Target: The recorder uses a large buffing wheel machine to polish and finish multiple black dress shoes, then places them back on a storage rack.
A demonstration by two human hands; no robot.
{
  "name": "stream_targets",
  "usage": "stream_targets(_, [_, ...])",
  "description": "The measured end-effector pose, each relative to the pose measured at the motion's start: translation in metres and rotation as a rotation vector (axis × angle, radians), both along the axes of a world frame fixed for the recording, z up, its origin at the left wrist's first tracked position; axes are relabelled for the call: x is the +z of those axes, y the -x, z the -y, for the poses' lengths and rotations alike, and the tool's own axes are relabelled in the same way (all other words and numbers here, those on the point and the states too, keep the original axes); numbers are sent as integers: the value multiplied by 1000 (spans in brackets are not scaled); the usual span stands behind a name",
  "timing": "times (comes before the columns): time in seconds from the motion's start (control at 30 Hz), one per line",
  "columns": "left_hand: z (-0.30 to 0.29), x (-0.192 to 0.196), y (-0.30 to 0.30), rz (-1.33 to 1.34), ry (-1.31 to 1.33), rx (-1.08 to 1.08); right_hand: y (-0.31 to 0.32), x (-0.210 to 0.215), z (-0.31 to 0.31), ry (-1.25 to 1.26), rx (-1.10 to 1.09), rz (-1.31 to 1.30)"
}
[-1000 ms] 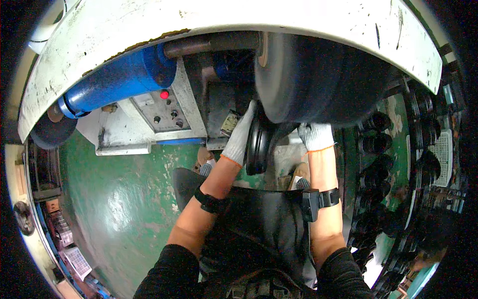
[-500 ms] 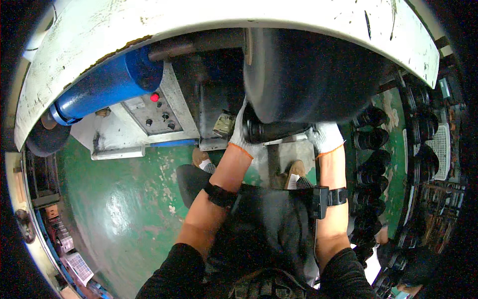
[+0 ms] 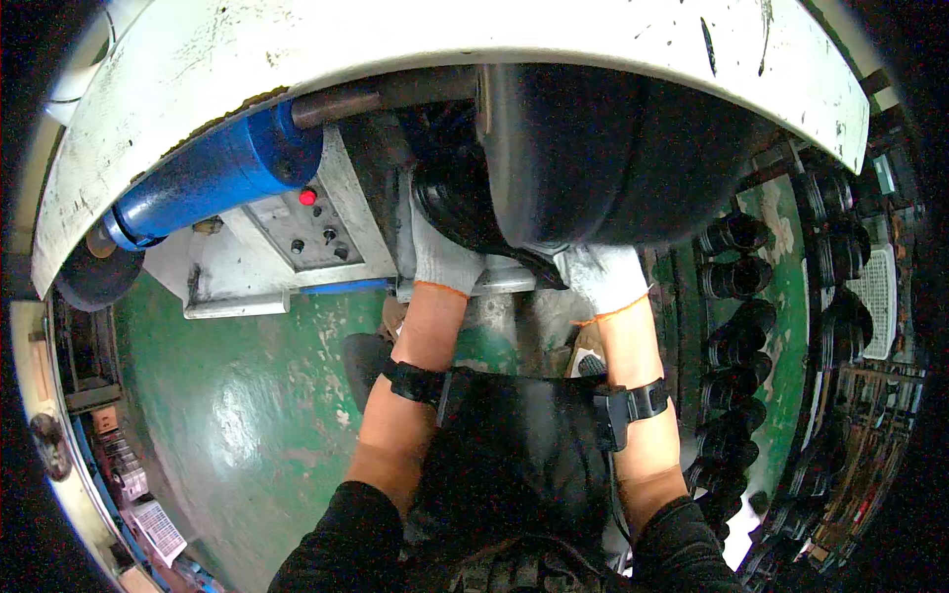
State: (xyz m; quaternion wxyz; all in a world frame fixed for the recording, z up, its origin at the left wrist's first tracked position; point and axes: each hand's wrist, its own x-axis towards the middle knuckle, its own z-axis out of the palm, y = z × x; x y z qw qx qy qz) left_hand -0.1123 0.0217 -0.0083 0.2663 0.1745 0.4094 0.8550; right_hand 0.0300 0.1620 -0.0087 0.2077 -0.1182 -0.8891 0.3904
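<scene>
Under a white machine hood (image 3: 415, 30), a wide dark buffing roller (image 3: 618, 158) shows blurred edges, as if turning. A shiny black shoe (image 3: 457, 206) is held against the roller's left side, with part of it hidden behind the roller. My left hand (image 3: 443, 252), in a white knit glove, is closed round the shoe from below and the left. On the other end is my gloved right hand (image 3: 605, 275), below the roller's lower edge; its fingertips are partly covered, and a dark flap of the shoe sticks out beside it.
A blue cylinder (image 3: 213, 168) on the machine's shaft and a control panel (image 3: 314, 232) with a red button lie to the left. Racks of black shoes (image 3: 736, 277) stand close on the right. Green floor (image 3: 237, 395) spreads at lower left.
Both hands have shifted left with the shoe, which has turned and now shows more of itself left of the roller. The camouflage-patterned thing by my left hand no longer shows.
</scene>
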Motion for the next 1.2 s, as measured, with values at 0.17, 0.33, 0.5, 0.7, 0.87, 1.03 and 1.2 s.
stream_targets(0.17, [16, 30, -1, 617, -429, 8, 16, 28, 31, -761, -172, 145])
stream_targets(0.33, [29, 25, 11, 580, -439, 5, 30, 53, 58, -869, -112, 169])
stream_targets(0.5, [25, 26, 7, 544, -389, 8, 36, 72, 74, -911, -287, -5])
stream_targets(0.7, [6, 19, -2, 593, -275, 68, 30, 71, 49, -848, -280, 66])
stream_targets(0.87, [-16, 19, -32, 810, -350, -76, 9, 74, 22, -809, -367, 192])
stream_targets(1.03, [-48, -12, -52, 1461, -980, -458, -15, 124, 6, -545, -340, 311])
stream_targets(1.2, [-80, -24, -79, 1993, -1478, -783, -34, 115, -25, -1175, -332, 742])
